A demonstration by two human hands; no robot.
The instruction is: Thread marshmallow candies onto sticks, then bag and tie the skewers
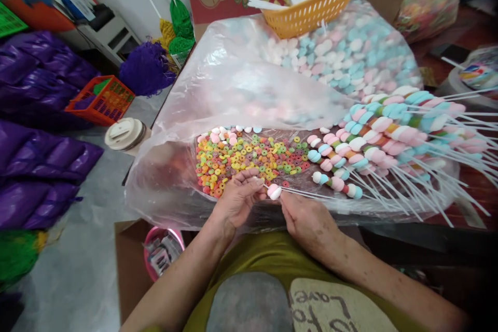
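My left hand point(238, 198) pinches a small candy piece at the tip of a thin white stick point(307, 194). A pink and white marshmallow point(274, 191) sits threaded on that stick between my two hands. My right hand point(305, 220) grips the stick just behind the marshmallow. Right beyond my fingers lies a heap of small coloured ring candies point(249, 158) on clear plastic sheet point(163, 176). To the right, several finished skewers point(389, 132) of marshmallows and rings lie side by side, sticks pointing right.
A big bag of pastel marshmallows point(350, 57) lies behind, with a yellow basket point(311, 10) of white sticks on it. On the floor at left are purple bags point(42, 166), an orange crate point(101, 99) and a lidded cup point(125, 135). A pink tub point(163, 249) stands below my left arm.
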